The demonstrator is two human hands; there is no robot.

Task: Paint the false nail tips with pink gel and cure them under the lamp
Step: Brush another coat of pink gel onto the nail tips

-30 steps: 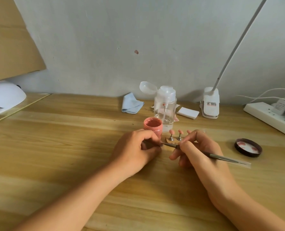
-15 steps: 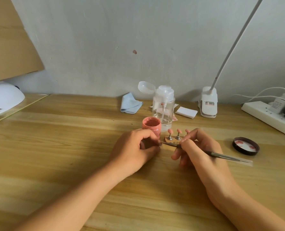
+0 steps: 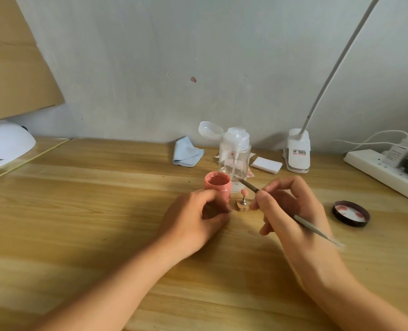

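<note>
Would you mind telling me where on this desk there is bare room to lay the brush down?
The widest bare wood lies left of the left hand, from the dome lamp to the near edge. A smaller patch lies between the right hand and the lid. Behind the hands it is crowded: pot, bottle and nail stand sit close.

The right hand [image 3: 291, 211] has raised and swung the brush [image 3: 249, 185]. Its tip, which lay low against the fingertips of the left hand [image 3: 193, 218], now points up and away, just right of the open pink gel jar [image 3: 217, 186]. The right hand's fingers now cover part of the nail stand [image 3: 242, 206], leaving one pink nail tip [image 3: 244, 193] showing.
</note>
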